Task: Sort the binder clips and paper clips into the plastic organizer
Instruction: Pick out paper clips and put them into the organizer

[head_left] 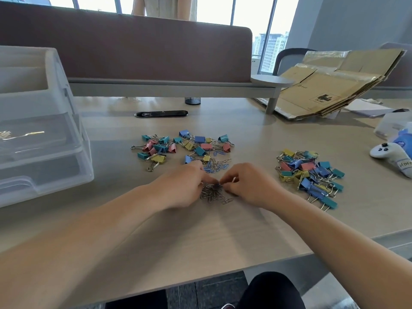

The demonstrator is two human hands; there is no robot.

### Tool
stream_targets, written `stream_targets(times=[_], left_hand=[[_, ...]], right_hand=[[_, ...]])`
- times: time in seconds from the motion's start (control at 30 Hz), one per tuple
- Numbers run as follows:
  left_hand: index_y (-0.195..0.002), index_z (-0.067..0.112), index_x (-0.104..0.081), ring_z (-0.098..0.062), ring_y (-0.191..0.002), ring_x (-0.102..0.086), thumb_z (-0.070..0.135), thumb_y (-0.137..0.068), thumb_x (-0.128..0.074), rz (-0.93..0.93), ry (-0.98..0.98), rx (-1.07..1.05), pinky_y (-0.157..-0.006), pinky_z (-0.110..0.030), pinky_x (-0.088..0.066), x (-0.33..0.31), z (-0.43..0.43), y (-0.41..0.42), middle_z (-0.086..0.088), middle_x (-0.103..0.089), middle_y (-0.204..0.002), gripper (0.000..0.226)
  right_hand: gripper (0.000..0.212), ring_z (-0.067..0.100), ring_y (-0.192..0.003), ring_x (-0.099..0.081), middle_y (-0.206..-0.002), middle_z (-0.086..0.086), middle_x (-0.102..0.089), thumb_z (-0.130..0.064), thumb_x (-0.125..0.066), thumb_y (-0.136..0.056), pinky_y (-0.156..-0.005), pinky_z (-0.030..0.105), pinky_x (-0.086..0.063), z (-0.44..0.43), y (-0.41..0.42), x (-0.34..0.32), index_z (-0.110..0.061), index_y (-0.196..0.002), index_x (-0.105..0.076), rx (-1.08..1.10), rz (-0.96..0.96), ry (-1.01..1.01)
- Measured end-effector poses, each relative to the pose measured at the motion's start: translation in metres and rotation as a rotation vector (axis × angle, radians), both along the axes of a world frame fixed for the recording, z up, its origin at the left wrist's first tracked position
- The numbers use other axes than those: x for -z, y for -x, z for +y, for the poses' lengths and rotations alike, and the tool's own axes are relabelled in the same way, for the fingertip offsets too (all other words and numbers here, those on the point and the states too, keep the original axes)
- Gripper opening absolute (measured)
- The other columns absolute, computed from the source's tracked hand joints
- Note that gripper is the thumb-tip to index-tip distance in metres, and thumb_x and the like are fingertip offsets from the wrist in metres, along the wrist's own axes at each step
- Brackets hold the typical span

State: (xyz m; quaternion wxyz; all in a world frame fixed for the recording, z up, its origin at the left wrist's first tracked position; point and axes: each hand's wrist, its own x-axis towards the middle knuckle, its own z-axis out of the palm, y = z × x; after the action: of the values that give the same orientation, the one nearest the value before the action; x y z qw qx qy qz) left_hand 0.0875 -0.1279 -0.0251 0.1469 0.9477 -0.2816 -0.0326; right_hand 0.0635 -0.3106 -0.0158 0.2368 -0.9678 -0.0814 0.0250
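Observation:
A small pile of silver paper clips (215, 195) lies on the desk between my hands. My left hand (185, 186) and my right hand (249, 186) meet above it, fingertips pinching clips at the top of the pile. Just beyond my fingers lies a mix of blue and silver paper clips (217, 166). Behind that spreads a heap of coloured binder clips (185, 146). A second heap of binder clips (310, 175) sits to the right. The clear plastic organizer (44, 152) stands at the left edge of the desk.
Flattened cardboard boxes (330, 85) lean at the back right. A white game controller (388, 152) and a blue packet (403, 139) lie at the far right. A desk divider (133, 52) runs along the back, with a person standing behind it.

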Motion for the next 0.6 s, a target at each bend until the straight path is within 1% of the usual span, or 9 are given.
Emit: stream_targets(times=[0.07, 0.17, 0.27, 0.33, 0.37, 0.4, 0.47, 0.53, 0.6], left_hand=[[-0.129, 0.047, -0.055, -0.017, -0.082, -0.051, 0.014, -0.099, -0.041, -0.006, -0.012, -0.002, -0.069, -0.035, -0.044, 0.000, 0.000, -0.001, 0.001, -0.042, -0.097, 0.047], [-0.133, 0.045, -0.053, -0.016, -0.085, -0.050, 0.013, -0.099, -0.040, -0.007, -0.036, -0.005, -0.065, -0.029, -0.039, 0.000, -0.001, -0.003, 0.002, -0.041, -0.102, 0.049], [-0.132, 0.047, -0.053, -0.014, -0.080, -0.050, 0.013, -0.098, -0.038, 0.000, -0.039, -0.021, -0.059, -0.028, -0.037, 0.004, -0.002, -0.006, 0.002, -0.045, -0.106, 0.050], [-0.129, 0.042, -0.054, -0.003, -0.072, -0.046, 0.014, -0.097, -0.038, 0.025, -0.015, -0.052, -0.053, -0.026, -0.032, 0.006, -0.003, -0.007, 0.010, -0.053, -0.115, 0.045], [-0.127, 0.041, -0.054, -0.001, -0.070, -0.045, 0.015, -0.098, -0.038, 0.029, -0.006, -0.054, -0.052, -0.026, -0.031, 0.007, -0.003, -0.008, 0.012, -0.054, -0.117, 0.042], [-0.126, 0.042, -0.053, -0.002, -0.069, -0.045, 0.015, -0.098, -0.037, 0.027, -0.003, -0.051, -0.052, -0.025, -0.031, 0.007, -0.003, -0.008, 0.013, -0.054, -0.113, 0.042], [-0.126, 0.043, -0.053, -0.004, -0.068, -0.047, 0.014, -0.098, -0.037, 0.018, 0.008, -0.060, -0.052, -0.025, -0.033, 0.006, -0.001, -0.008, 0.018, -0.049, -0.094, 0.043], [-0.134, 0.039, -0.053, -0.008, -0.075, -0.052, 0.013, -0.096, -0.037, -0.009, 0.028, -0.055, -0.060, -0.028, -0.044, 0.003, 0.003, -0.008, 0.017, -0.044, -0.088, 0.048], [-0.139, 0.034, -0.051, -0.018, -0.093, -0.058, 0.013, -0.096, -0.037, -0.073, 0.016, -0.037, -0.079, -0.037, -0.051, 0.001, 0.006, -0.009, 0.004, -0.051, -0.104, 0.049]], right_hand=[[0.015, 0.011, -0.076, -0.062, -0.079, -0.012, -0.063, -0.021, -0.065, -0.091, -0.058, 0.017, -0.043, 0.001, 0.001, -0.002, -0.026, -0.100, -0.077, 0.000, -0.002, 0.014], [0.014, 0.005, -0.073, -0.059, -0.076, -0.016, -0.061, -0.021, -0.066, -0.090, -0.057, 0.014, -0.042, 0.000, 0.003, -0.002, -0.025, -0.098, -0.077, -0.008, 0.013, 0.000], [0.011, 0.009, -0.081, -0.064, -0.079, -0.015, -0.064, -0.022, -0.069, -0.088, -0.066, 0.020, -0.048, 0.001, 0.006, 0.000, -0.029, -0.092, -0.077, -0.038, 0.036, -0.029], [0.012, 0.006, -0.075, -0.062, -0.075, -0.017, -0.064, -0.022, -0.070, -0.087, -0.060, 0.015, -0.044, 0.001, 0.007, 0.001, -0.032, -0.086, -0.075, -0.054, 0.038, -0.046], [0.013, 0.005, -0.071, -0.060, -0.072, -0.017, -0.063, -0.021, -0.069, -0.087, -0.057, 0.013, -0.042, 0.001, 0.006, 0.001, -0.033, -0.084, -0.073, -0.049, 0.032, -0.050], [0.015, 0.006, -0.069, -0.059, -0.071, -0.016, -0.064, -0.020, -0.068, -0.088, -0.055, 0.013, -0.042, 0.000, 0.005, 0.001, -0.033, -0.082, -0.071, -0.035, 0.020, -0.050], [0.015, 0.010, -0.072, -0.063, -0.074, -0.011, -0.068, -0.019, -0.064, -0.089, -0.062, 0.021, -0.048, -0.002, 0.000, 0.002, -0.030, -0.080, -0.069, 0.010, -0.010, -0.039], [0.013, 0.016, -0.076, -0.064, -0.079, -0.006, -0.069, -0.019, -0.062, -0.090, -0.067, 0.030, -0.052, -0.002, -0.005, 0.002, -0.026, -0.083, -0.070, 0.042, -0.030, -0.022], [0.014, 0.016, -0.073, -0.062, -0.078, -0.005, -0.067, -0.017, -0.059, -0.092, -0.062, 0.028, -0.049, 0.001, -0.011, 0.003, -0.025, -0.084, -0.068, 0.040, -0.037, -0.020]])
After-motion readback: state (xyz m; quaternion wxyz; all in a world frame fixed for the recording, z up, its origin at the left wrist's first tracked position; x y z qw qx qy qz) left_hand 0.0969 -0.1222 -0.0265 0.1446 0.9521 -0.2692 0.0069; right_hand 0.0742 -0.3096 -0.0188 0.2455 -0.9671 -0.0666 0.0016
